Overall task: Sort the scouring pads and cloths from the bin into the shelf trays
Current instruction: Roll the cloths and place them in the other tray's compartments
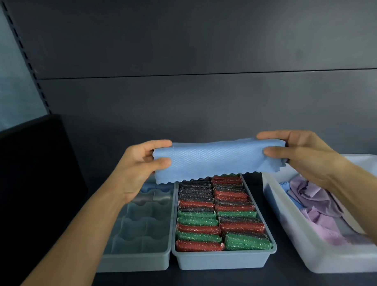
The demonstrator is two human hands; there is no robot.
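Note:
A folded light-blue cloth (217, 158) with a scalloped edge is stretched between both hands above the trays. My left hand (139, 166) pinches its left end and my right hand (304, 155) pinches its right end. Below it, the middle grey tray (222, 261) is packed with two rows of red, green and dark scouring pads (219, 218). To its left stands a grey tray with wavy dividers (136, 261); a blue cloth lies at its far end, partly hidden by the held cloth. On the right a white bin (307, 249) holds crumpled purple cloths (318, 201) and a blue one.
All the containers stand on a dark shelf board with a dark back panel (208, 47) behind. A black box-like object (32, 180) rises at the left edge. A slotted upright (26, 56) runs along the left side.

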